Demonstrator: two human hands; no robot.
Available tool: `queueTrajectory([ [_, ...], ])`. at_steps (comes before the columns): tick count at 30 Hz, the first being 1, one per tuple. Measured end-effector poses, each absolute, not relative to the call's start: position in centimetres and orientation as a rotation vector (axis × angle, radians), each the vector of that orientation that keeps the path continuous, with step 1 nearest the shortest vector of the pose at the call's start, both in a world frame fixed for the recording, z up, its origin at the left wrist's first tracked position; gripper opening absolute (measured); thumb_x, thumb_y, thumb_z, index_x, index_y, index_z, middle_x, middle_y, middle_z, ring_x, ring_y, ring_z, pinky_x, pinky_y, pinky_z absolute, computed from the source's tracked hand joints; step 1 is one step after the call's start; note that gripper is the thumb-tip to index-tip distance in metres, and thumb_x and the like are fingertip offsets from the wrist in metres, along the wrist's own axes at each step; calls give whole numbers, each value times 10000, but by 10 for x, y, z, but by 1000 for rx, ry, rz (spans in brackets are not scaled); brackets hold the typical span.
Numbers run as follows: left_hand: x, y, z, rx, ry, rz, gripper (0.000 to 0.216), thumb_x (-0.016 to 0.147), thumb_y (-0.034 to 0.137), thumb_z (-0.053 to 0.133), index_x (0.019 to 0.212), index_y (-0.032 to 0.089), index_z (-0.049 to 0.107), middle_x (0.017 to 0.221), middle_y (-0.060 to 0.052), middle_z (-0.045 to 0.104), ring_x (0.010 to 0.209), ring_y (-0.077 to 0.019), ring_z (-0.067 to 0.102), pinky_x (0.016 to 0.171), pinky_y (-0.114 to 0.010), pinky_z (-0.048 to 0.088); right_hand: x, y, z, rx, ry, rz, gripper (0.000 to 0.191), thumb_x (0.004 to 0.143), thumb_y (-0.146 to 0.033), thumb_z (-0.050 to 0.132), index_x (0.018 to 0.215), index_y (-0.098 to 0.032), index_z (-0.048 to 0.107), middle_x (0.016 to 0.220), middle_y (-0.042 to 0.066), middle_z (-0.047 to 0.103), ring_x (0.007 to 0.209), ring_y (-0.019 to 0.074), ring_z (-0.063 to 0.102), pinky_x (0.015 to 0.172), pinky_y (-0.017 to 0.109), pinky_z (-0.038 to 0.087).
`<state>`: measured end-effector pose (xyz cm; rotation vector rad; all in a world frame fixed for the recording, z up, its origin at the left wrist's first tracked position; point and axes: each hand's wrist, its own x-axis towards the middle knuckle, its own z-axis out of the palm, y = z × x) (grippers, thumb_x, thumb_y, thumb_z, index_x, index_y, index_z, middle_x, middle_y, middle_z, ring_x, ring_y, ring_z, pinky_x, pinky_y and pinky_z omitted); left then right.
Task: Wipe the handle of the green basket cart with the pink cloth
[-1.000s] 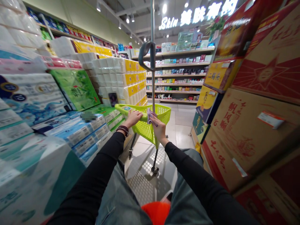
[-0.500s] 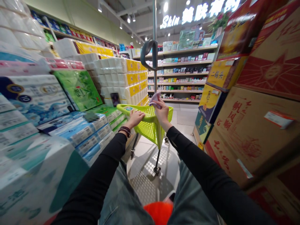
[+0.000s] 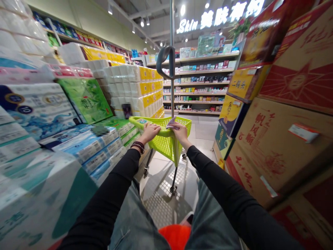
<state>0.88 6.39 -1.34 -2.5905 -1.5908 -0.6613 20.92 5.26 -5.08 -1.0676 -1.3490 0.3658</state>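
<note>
In front of me stands a small lime-green plastic shopping cart [image 3: 162,147] on dark legs with casters. My left hand [image 3: 151,132] is closed over the near rim, left of its corner. A pale purple cloth [image 3: 171,123] is pinched in my right hand [image 3: 180,132], which rests at the rim just right of the left hand. Part of the cloth sticks up above the fingers, and its lower part lies against the rim. From the cart rises a metal pole [image 3: 172,97] with a grey loop handle [image 3: 166,62].
Tissue packs [image 3: 101,142] are stacked on my left, with toilet-roll bales [image 3: 135,90] behind them. Cardboard cartons [image 3: 283,139] rise close on the right. Shelves of small boxed goods [image 3: 197,78] stand ahead. Something orange-red [image 3: 175,236] is between my legs.
My right hand has come down with the purple cloth, from above the cart onto its rim. My left hand stays on the rim.
</note>
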Motion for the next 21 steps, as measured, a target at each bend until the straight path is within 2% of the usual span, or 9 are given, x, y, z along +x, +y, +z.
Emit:
queueTrajectory([
  [2,10,65,-14,-2588,-1588,-663,419,1041,347,373,965,307,784,1229,4,784,1219,-244,606,1210,-522,227,209,51,-59,-1090,-1330,403,197,818,-185,730,944,-258,863,1191,40,812,1149,238,742,1086,389,539],
  [5,12,68,-16,-2577,-1599,-692,415,1040,347,384,971,319,792,1228,13,784,1248,-252,594,1222,-518,220,211,58,-40,-1036,-1346,403,174,822,-235,738,942,-257,863,1146,35,824,1130,244,746,1079,388,538],
  [10,12,74,-19,-2586,-1563,-733,402,1032,340,410,951,309,802,1208,6,785,1223,-262,599,1218,-526,227,218,63,-13,-905,-1354,361,245,880,-309,704,1056,-212,845,1183,56,813,1092,245,741,997,342,546],
  [15,11,75,-19,-2595,-1538,-757,385,1025,319,439,875,289,793,1109,-8,791,1165,-260,619,1200,-539,225,209,42,-64,-1042,-1220,354,223,903,-276,595,950,-188,794,979,55,823,950,253,728,939,372,548],
  [17,12,74,-18,-2594,-1559,-757,379,1024,309,443,868,288,788,1102,-5,791,1174,-263,621,1198,-540,226,196,33,-88,-1072,-1095,338,268,923,-273,548,1028,-182,777,1031,73,818,977,260,724,956,389,549],
  [21,12,74,-18,-2592,-1551,-758,370,1019,298,446,867,281,783,1112,-9,790,1184,-266,624,1196,-545,226,159,19,-106,-995,-1010,278,401,955,-234,486,1265,-191,738,1291,98,766,1212,249,684,1107,400,497],
])
